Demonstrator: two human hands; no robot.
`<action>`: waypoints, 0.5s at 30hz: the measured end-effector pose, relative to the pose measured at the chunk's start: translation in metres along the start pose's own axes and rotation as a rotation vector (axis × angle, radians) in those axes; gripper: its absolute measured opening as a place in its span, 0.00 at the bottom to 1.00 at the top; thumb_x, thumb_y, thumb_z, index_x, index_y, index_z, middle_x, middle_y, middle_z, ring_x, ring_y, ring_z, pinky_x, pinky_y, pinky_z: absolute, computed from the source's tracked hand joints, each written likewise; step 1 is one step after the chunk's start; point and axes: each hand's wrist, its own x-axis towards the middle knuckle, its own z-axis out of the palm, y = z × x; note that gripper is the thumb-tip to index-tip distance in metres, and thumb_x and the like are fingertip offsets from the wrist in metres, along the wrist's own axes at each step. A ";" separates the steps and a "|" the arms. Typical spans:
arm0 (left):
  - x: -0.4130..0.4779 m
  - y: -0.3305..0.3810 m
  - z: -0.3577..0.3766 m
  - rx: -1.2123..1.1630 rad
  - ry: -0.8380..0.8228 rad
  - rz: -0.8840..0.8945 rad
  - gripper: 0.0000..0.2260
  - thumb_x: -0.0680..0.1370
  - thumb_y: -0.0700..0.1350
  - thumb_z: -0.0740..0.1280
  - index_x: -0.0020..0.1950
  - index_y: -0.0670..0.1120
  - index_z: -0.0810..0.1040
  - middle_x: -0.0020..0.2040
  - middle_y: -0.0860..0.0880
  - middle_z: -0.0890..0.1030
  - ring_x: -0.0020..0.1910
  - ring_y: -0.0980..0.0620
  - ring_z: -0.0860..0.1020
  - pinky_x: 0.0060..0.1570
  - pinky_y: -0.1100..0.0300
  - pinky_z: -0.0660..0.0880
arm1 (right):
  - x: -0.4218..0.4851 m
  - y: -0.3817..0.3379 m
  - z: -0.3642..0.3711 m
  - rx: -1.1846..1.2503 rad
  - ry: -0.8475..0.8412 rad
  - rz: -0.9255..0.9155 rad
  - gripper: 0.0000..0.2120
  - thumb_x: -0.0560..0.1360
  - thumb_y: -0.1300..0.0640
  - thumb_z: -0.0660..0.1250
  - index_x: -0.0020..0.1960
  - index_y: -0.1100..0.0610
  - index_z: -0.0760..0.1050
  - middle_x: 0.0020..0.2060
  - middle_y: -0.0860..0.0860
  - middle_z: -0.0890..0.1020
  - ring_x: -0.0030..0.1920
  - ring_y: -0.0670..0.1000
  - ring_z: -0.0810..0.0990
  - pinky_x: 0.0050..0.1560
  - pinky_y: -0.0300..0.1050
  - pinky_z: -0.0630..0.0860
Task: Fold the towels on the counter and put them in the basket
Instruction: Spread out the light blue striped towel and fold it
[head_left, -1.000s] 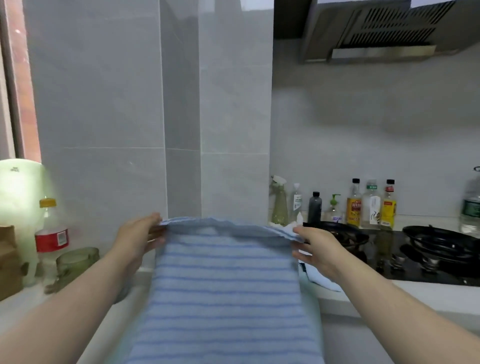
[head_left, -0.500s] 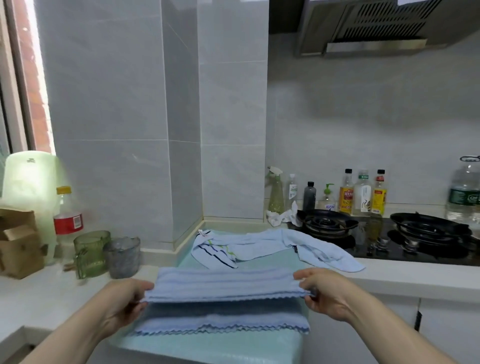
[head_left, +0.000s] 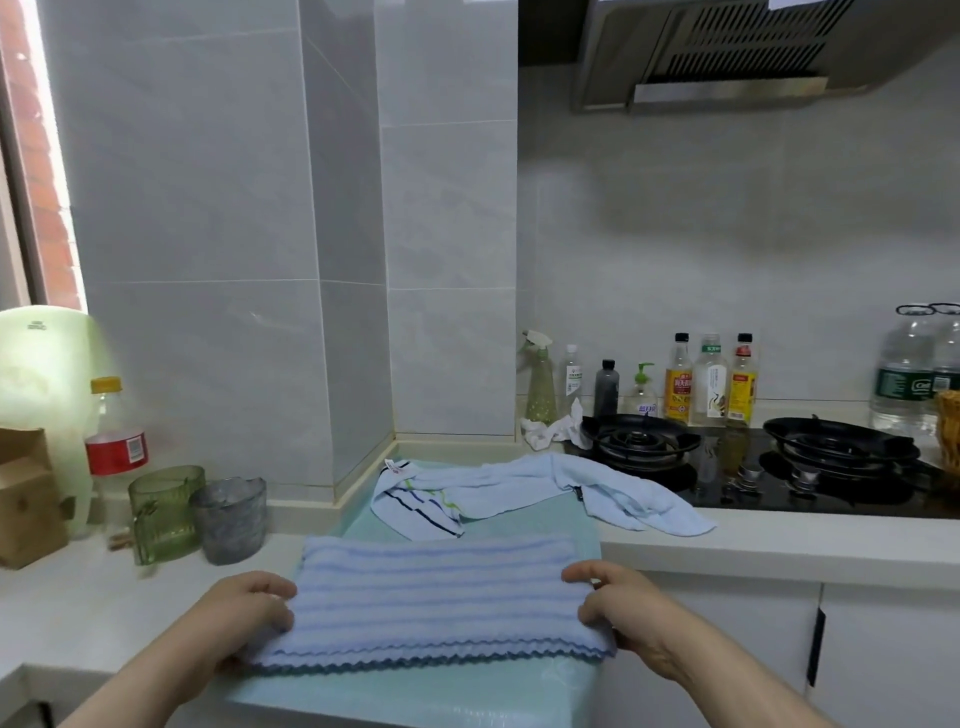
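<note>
Well, on my feed from the head camera the striped blue towel (head_left: 431, 597) lay folded in a long band across the near end of a pale green mat (head_left: 415, 693) on the counter (head_left: 769, 543), its scalloped edges stacked toward the person. The left hand (head_left: 247, 621) gripped the towel's left end, fingers curled over the top of the fold. The right hand (head_left: 621, 610) gripped the right end, thumb on top. Between the two hands the towel looked flat on the mat. Behind it, farther along the mat, I saw a pale blue towel (head_left: 519, 491) lying loose and unfolded, one end marked with dark and green stripes, the other trailing onto the counter just beside the black gas stove (head_left: 727, 480). To the left stood a green glass mug (head_left: 166, 512) and a grey tumbler (head_left: 228, 519), touching or nearly so; I could not tell which. At the far right edge I made out a bit of woven wicker (head_left: 948, 421), too cropped for me to say what it was.
</note>
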 end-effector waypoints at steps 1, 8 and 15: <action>0.004 0.005 -0.001 -0.019 -0.025 -0.007 0.14 0.63 0.39 0.74 0.48 0.44 0.82 0.43 0.41 0.81 0.40 0.43 0.77 0.36 0.60 0.69 | 0.001 -0.003 0.000 0.016 0.002 -0.007 0.20 0.69 0.70 0.63 0.55 0.52 0.80 0.50 0.55 0.80 0.41 0.55 0.79 0.38 0.43 0.75; 0.049 0.025 0.001 -0.288 -0.169 -0.074 0.12 0.76 0.35 0.67 0.59 0.45 0.77 0.55 0.37 0.81 0.52 0.36 0.81 0.49 0.47 0.79 | 0.032 -0.025 0.002 0.068 0.022 -0.084 0.13 0.74 0.63 0.66 0.55 0.51 0.79 0.48 0.59 0.85 0.49 0.61 0.84 0.51 0.55 0.80; 0.079 0.031 0.010 -0.396 -0.280 -0.113 0.20 0.75 0.26 0.59 0.63 0.42 0.73 0.58 0.38 0.79 0.53 0.37 0.80 0.48 0.46 0.79 | 0.062 -0.027 0.006 0.024 -0.022 -0.076 0.10 0.76 0.64 0.66 0.56 0.55 0.78 0.47 0.60 0.85 0.45 0.61 0.85 0.47 0.54 0.83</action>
